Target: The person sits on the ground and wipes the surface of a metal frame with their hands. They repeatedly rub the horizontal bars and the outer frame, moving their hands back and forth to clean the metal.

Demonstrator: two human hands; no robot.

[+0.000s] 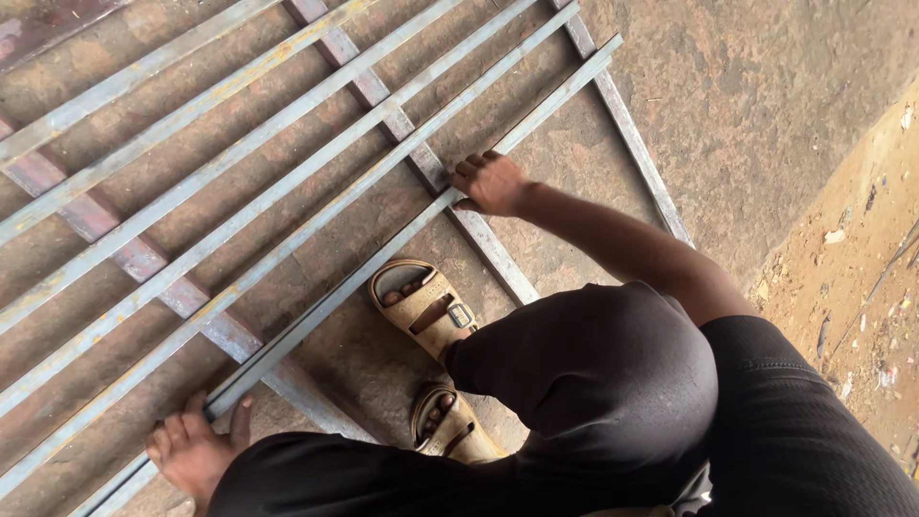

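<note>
**Both hands on one steel bar of a floor-laid grille**

The left hand (194, 450), near left, curls around the near end of a long grey steel bar (383, 244). This bar runs diagonally up to the far right across a metal grille frame (144, 258) lying on the concrete floor (747, 96). The right hand (491, 182) grips the bar midway. Tan sandals (433, 311) stand just beside it.
</note>
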